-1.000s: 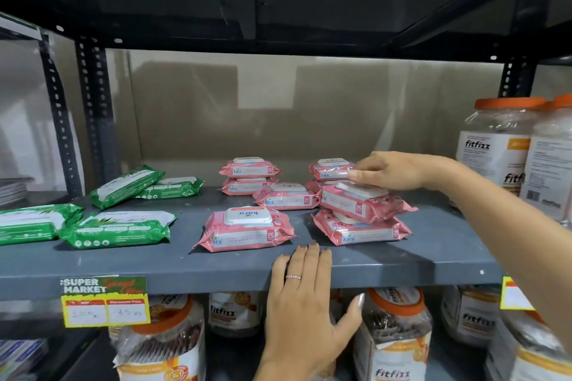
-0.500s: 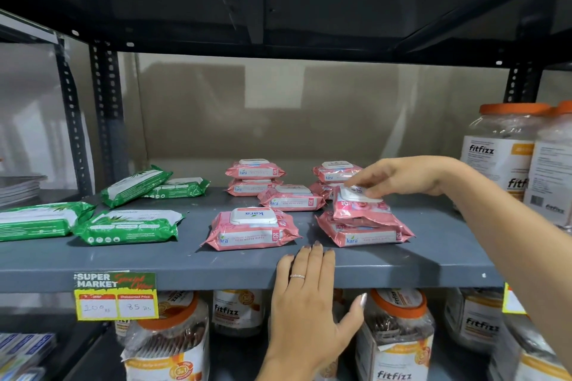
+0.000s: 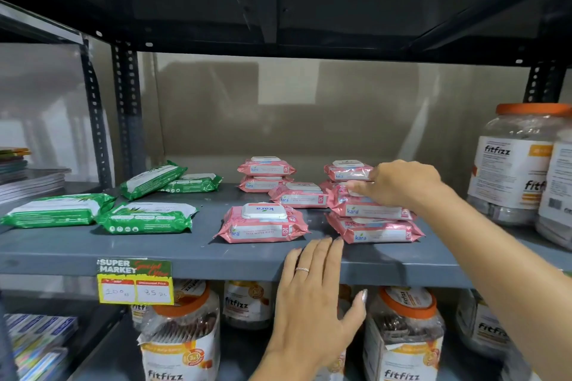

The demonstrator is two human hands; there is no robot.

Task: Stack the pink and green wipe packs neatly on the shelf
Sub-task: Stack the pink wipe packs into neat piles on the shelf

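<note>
Several pink wipe packs lie on the grey shelf (image 3: 62, 247). At the front right, one pink pack (image 3: 371, 210) sits on another (image 3: 376, 233). My right hand (image 3: 399, 184) is on that top pack, fingertips on its white lid. A single pink pack (image 3: 263, 223) lies at front centre, with one (image 3: 298, 195) behind it. A two-high pink stack (image 3: 266, 168) stands at the back, and another pink pack (image 3: 346, 170) shows just behind my right hand. Green packs (image 3: 145, 217) (image 3: 55, 210) (image 3: 151, 178) (image 3: 192, 182) lie scattered on the left. My left hand (image 3: 312, 294) rests flat against the shelf's front edge.
Large orange-lidded fitfizz jars (image 3: 520, 164) stand at the shelf's right end, and more jars (image 3: 182, 334) fill the shelf below. A yellow price tag (image 3: 134, 281) hangs on the front edge. A metal upright (image 3: 125, 114) rises behind the green packs.
The pink pack under my right hand, tilted half a second ago, now lies flat on the lower pack. My left hand has stayed on the shelf edge.
</note>
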